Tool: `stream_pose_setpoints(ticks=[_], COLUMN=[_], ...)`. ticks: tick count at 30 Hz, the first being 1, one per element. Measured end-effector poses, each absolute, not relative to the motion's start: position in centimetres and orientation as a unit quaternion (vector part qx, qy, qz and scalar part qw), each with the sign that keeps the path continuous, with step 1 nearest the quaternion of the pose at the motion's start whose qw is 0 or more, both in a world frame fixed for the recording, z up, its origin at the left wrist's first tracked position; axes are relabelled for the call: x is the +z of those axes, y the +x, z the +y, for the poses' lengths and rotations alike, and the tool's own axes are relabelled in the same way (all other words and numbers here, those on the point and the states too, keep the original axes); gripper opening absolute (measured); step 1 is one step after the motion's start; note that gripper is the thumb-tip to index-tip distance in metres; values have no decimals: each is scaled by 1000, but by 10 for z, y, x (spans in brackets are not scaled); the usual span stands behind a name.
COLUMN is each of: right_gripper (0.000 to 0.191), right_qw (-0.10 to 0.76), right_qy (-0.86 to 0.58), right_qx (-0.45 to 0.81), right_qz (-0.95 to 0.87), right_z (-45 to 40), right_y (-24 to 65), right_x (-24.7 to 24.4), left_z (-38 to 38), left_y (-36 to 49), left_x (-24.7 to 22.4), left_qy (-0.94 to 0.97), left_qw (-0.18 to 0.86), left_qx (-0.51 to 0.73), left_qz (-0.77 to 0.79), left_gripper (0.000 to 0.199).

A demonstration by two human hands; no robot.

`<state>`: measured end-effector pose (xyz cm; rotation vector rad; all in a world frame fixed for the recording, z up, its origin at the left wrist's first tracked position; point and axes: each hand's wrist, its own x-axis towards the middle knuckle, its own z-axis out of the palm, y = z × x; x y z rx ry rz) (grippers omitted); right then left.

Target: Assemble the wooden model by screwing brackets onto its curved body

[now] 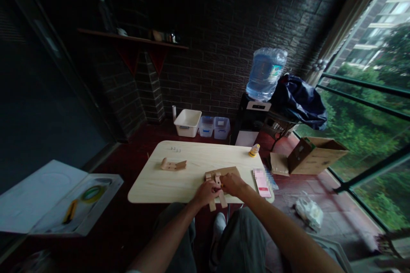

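Note:
Near the front edge of the table, my left hand is closed, its fingertips pinched together over a small assembly of light wooden pieces. What it pinches is too small to make out. My right hand comes in from the other side with bent, closed fingers against the same pieces. A tiny yellow bit shows at its fingertips, but its kind is unclear. Two wooden strips stick out past the table edge below the hands. Behind them lies a flat brown board, partly covered by the right hand.
On the pale table are a curved wooden part, several small metal pieces, a yellow-capped bottle and a pink-screened phone. An open white case sits left; a water dispenser and cardboard box stand beyond.

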<state>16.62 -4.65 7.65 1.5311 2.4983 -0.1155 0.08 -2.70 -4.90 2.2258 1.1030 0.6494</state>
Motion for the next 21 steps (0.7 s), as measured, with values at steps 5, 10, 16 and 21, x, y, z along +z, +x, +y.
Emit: stream_pose_setpoints(ticks=[5,10,16,21], right_gripper=[35,38,38,29], right_qw=[102,77,53,105], right_qy=[545,613,605,528], right_qx=[-60,-83,-108,-71], right_qz=[830,782,787,840], right_z=[-41,-45,-56,-55], right_y=[168,165,166,165], right_x=[64,58,74,88], left_z=[-27,-27,-26,-28], left_y=[0,1,2,2], left_x=[-50,-51,-48,-46], left_qy=[838,829,832,830], left_qw=[265,277,286,284], left_qx=[247,257,243,237], left_qz=[408,413,409,417], left_gripper=[12,10,9,11])
